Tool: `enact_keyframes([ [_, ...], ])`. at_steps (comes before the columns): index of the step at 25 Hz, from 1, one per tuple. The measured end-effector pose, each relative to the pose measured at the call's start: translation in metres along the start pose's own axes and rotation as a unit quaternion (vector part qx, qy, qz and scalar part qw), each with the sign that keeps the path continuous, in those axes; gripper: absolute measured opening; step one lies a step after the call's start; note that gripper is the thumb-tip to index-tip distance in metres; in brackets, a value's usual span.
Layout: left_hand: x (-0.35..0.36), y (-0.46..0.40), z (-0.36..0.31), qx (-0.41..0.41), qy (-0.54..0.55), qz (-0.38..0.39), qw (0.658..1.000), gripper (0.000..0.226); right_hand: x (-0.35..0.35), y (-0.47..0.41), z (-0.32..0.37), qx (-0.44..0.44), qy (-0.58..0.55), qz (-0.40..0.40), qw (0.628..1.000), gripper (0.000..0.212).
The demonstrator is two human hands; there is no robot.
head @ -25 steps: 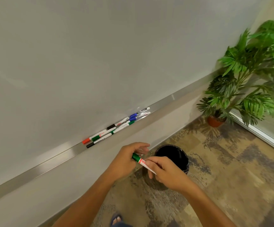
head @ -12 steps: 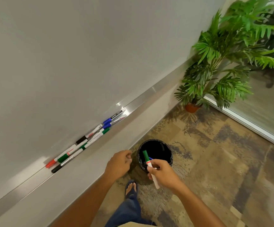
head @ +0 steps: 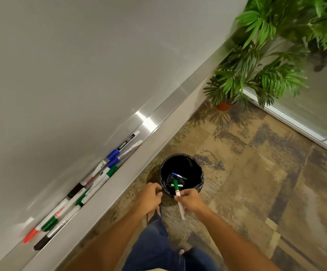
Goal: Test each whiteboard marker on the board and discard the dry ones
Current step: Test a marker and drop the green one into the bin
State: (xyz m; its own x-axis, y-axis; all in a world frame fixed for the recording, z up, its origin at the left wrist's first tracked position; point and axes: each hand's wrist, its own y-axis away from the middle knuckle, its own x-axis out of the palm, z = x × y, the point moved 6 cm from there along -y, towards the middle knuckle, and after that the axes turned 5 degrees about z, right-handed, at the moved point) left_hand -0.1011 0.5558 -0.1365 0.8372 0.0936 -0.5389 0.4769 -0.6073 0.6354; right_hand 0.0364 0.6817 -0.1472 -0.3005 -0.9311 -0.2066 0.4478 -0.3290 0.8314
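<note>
My right hand (head: 191,200) pinches a green-capped white marker (head: 177,189), its cap pointing into the mouth of a black lined bin (head: 197,167) on the floor. Discarded markers (head: 178,176) lie at the bin's bottom. My left hand (head: 150,198) hovers beside the bin's left rim with fingers loosely curled, holding nothing. Several markers (head: 92,182) with blue, green, black and red caps lie in the metal tray (head: 158,114) under the whiteboard (head: 80,65).
A potted palm (head: 256,71) stands in the corner at the right of the board. A glass wall with a white base rail (head: 295,118) runs along the right. Patterned carpet (head: 256,173) covers the floor; my legs and sandalled feet (head: 154,214) are below.
My left hand let go of the marker and moved aside. My right hand carried the green marker over the bin. The view tilted down and nearer to the bin.
</note>
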Motion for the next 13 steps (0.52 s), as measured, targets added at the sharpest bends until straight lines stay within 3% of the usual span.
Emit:
enact_keyframes([
  [6,-0.003,-0.046,0.008,0.002,-0.003,0.035,0.999,0.025,-0.016,-0.060,-0.001,0.085,0.021,-0.015,0.996,0.024],
  [10,-0.002,-0.074,0.006,0.014,-0.003,0.048,0.999,0.026,-0.037,-0.092,-0.003,0.103,-0.007,-0.054,0.993,0.014],
  [13,0.001,-0.091,0.007,0.025,-0.001,0.053,0.998,0.026,-0.052,-0.108,-0.006,0.109,-0.022,-0.083,0.990,0.030],
])
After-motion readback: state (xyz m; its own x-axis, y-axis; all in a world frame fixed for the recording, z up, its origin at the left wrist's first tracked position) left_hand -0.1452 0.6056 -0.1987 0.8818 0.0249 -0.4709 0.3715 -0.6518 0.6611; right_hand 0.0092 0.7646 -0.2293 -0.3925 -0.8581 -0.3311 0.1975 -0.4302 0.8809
